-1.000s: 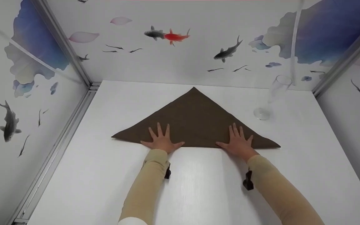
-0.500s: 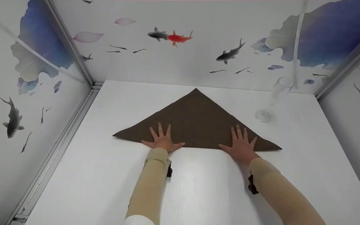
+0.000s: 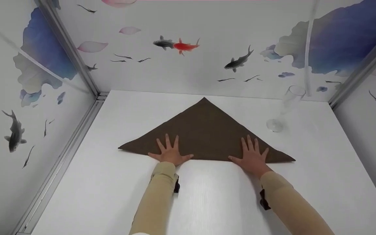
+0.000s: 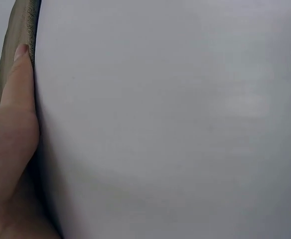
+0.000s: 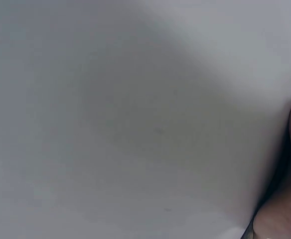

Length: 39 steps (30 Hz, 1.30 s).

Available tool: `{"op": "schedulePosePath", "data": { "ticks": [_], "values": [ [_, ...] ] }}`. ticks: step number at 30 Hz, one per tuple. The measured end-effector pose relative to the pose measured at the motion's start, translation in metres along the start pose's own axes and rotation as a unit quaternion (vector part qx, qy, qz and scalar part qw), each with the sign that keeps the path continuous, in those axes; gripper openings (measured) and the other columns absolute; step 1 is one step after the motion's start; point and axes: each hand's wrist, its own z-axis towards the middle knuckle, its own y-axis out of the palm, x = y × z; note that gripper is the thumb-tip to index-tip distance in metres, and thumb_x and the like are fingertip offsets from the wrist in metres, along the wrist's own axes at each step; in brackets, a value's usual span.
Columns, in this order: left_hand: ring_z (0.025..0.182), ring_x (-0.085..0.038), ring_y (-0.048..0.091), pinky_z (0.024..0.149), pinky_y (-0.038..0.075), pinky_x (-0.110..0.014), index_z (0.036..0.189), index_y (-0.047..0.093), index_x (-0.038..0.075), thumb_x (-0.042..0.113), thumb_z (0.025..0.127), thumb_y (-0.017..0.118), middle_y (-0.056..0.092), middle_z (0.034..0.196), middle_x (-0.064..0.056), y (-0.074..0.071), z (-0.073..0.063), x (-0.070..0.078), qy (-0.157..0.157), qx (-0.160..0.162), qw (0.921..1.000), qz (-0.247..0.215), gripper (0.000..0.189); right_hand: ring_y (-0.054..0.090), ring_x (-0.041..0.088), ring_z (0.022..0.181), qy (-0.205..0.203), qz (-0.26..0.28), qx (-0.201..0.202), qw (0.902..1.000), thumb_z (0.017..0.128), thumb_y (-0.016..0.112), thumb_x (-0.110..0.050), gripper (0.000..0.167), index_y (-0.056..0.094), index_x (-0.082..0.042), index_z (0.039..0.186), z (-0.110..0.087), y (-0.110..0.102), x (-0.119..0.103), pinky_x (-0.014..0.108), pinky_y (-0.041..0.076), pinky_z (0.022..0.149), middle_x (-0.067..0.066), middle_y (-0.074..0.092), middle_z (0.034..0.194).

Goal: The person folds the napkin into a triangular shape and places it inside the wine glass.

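Note:
A brown cloth napkin (image 3: 204,130) lies as a flat triangle, its point toward the back wall and its long edge toward the person. My left hand (image 3: 170,152) rests on the left part of that edge, fingers straight and spread. On the right part lies my right hand (image 3: 252,160), also with spread, straight fingers. In the left wrist view, the left thumb (image 4: 20,82) touches the cloth (image 4: 16,35) by its edge. Only a sliver of the right hand (image 5: 285,209) shows in the right wrist view.
A clear stemmed glass (image 3: 275,125) stands on the white table (image 3: 201,202) behind the napkin's right side. White panels with painted fish enclose the table at the back (image 3: 204,71), left and right. Metal rails run along the side edges.
My right hand has shifted very slightly to the right on the napkin. The left hand stays in place. The head view has moved a little.

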Motion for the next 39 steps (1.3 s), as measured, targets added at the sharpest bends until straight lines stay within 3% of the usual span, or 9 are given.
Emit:
{"op": "schedulePosePath", "data": {
  "ticks": [4, 9, 12, 16, 19, 24, 27, 33, 39],
  "values": [
    [0.142, -0.046, -0.015, 0.085, -0.006, -0.086, 0.157, 0.009, 0.036, 0.094, 0.064, 0.046, -0.011, 0.162, -0.008, 0.013, -0.01, 0.003, 0.01, 0.02, 0.9998, -0.003, 0.116, 0.0, 0.049, 0.143, 0.003, -0.008, 0.018, 0.9998, 0.082, 0.047, -0.08, 0.111, 0.015, -0.003, 0.156, -0.013, 0.005, 0.006, 0.078, -0.006, 0.098, 0.022, 0.005, 0.16],
    [0.143, -0.046, -0.013, 0.085, -0.004, -0.087, 0.157, 0.011, 0.037, 0.095, 0.064, 0.045, -0.007, 0.163, -0.008, 0.039, -0.032, 0.0, 0.012, 0.035, 0.9993, 0.005, 0.115, 0.003, 0.049, 0.143, 0.0, -0.01, 0.034, 0.9994, 0.081, 0.047, -0.08, 0.11, 0.018, -0.003, 0.155, -0.037, 0.024, 0.012, 0.079, -0.004, 0.098, 0.022, 0.009, 0.16],
    [0.143, -0.047, -0.01, 0.085, -0.004, -0.087, 0.157, 0.014, 0.036, 0.096, 0.062, 0.045, -0.005, 0.163, -0.009, 0.053, -0.047, -0.001, 0.011, 0.03, 0.9995, 0.0, 0.116, 0.004, 0.049, 0.142, 0.001, -0.013, 0.032, 0.9994, 0.081, 0.047, -0.08, 0.11, 0.02, -0.003, 0.155, -0.055, 0.035, 0.016, 0.08, -0.003, 0.097, 0.023, 0.01, 0.159],
    [0.143, -0.048, -0.009, 0.084, -0.005, -0.087, 0.157, 0.015, 0.036, 0.097, 0.062, 0.042, -0.005, 0.163, -0.009, 0.064, -0.058, -0.002, 0.015, 0.006, 0.9998, -0.008, 0.116, 0.004, 0.051, 0.142, 0.004, -0.008, 0.021, 0.9997, 0.081, 0.049, -0.08, 0.111, 0.021, -0.001, 0.154, -0.069, 0.041, 0.021, 0.081, -0.004, 0.095, 0.024, 0.011, 0.159],
    [0.143, -0.047, -0.008, 0.085, -0.005, -0.087, 0.157, 0.016, 0.035, 0.097, 0.063, 0.041, -0.003, 0.163, -0.009, 0.059, -0.053, -0.002, 0.016, 0.008, 0.9998, -0.005, 0.115, 0.003, 0.052, 0.142, 0.001, -0.003, 0.015, 0.9999, 0.081, 0.047, -0.08, 0.111, 0.02, -0.001, 0.154, -0.062, 0.039, 0.021, 0.081, -0.006, 0.095, 0.025, 0.009, 0.159],
    [0.144, -0.046, -0.007, 0.087, -0.005, -0.086, 0.157, 0.015, 0.034, 0.097, 0.064, 0.036, -0.001, 0.163, -0.009, 0.038, -0.031, -0.003, 0.009, 0.047, 0.9988, 0.008, 0.115, 0.001, 0.05, 0.142, -0.012, -0.002, 0.029, 0.9995, 0.082, 0.043, -0.082, 0.111, 0.017, -0.003, 0.155, -0.028, 0.028, 0.014, 0.08, -0.007, 0.096, 0.023, 0.007, 0.16],
    [0.144, -0.045, -0.008, 0.088, -0.005, -0.085, 0.157, 0.013, 0.034, 0.099, 0.063, 0.032, -0.002, 0.163, -0.008, 0.034, -0.02, -0.005, 0.004, 0.053, 0.9985, 0.011, 0.116, 0.001, 0.05, 0.143, -0.016, -0.01, 0.034, 0.9992, 0.081, 0.039, -0.084, 0.112, 0.016, -0.004, 0.156, -0.013, 0.028, 0.012, 0.08, -0.007, 0.096, 0.023, 0.006, 0.16],
    [0.144, -0.045, -0.01, 0.088, -0.008, -0.085, 0.157, 0.014, 0.035, 0.097, 0.063, 0.041, -0.004, 0.163, -0.007, 0.029, -0.018, -0.01, 0.001, 0.024, 0.9997, -0.004, 0.116, 0.0, 0.05, 0.143, 0.002, -0.011, 0.018, 0.9998, 0.077, 0.036, -0.088, 0.117, 0.016, -0.004, 0.156, -0.012, 0.037, 0.01, 0.081, -0.007, 0.095, 0.023, 0.005, 0.16],
    [0.144, -0.044, -0.009, 0.088, -0.008, -0.085, 0.157, 0.013, 0.035, 0.096, 0.064, 0.04, -0.004, 0.163, -0.006, 0.008, -0.015, -0.011, 0.018, 0.046, 0.9988, 0.004, 0.114, 0.002, 0.05, 0.143, -0.004, 0.0, 0.062, 0.9981, 0.079, 0.038, -0.086, 0.115, 0.019, -0.002, 0.155, -0.011, 0.026, -0.001, 0.081, -0.008, 0.095, 0.023, 0.009, 0.159]
  ]
}}
